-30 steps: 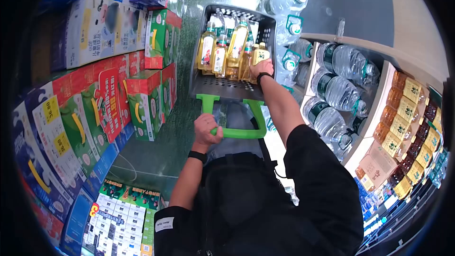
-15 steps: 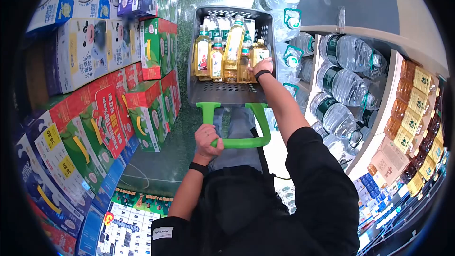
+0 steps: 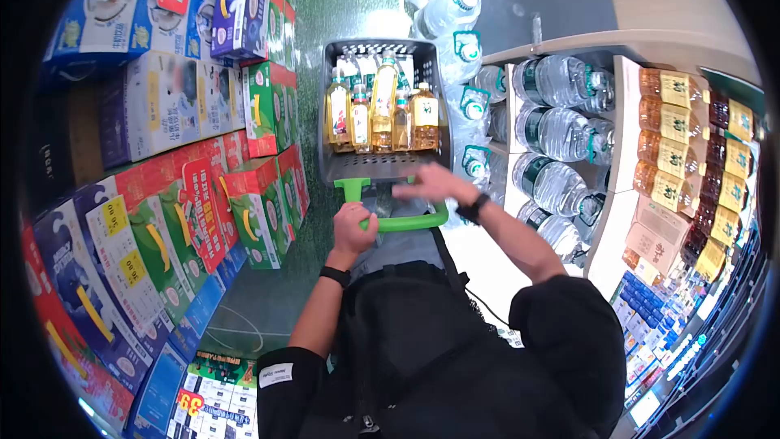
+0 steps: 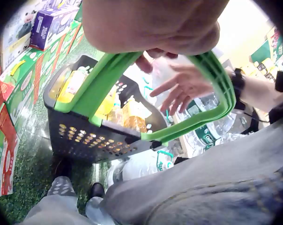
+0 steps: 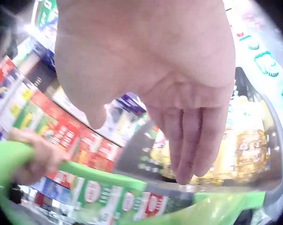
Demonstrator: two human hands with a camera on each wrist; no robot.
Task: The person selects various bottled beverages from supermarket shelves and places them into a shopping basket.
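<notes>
The fingers of our left hand curl tight round the green handle. Those of our right hand lie straight and spread, holding nothing, just above that handle. Beyond, the grey basket carries upright bottles of amber drink, grouped at its far end.

The head camera looks steeply down from above the person, wide enough to take in both arms and the aisle ahead. The left wrist camera sits close under the left hand, facing forward. The right wrist camera peers from just beneath the right hand, forward and leftward. All 3 views share the green handle and the basket.
</notes>
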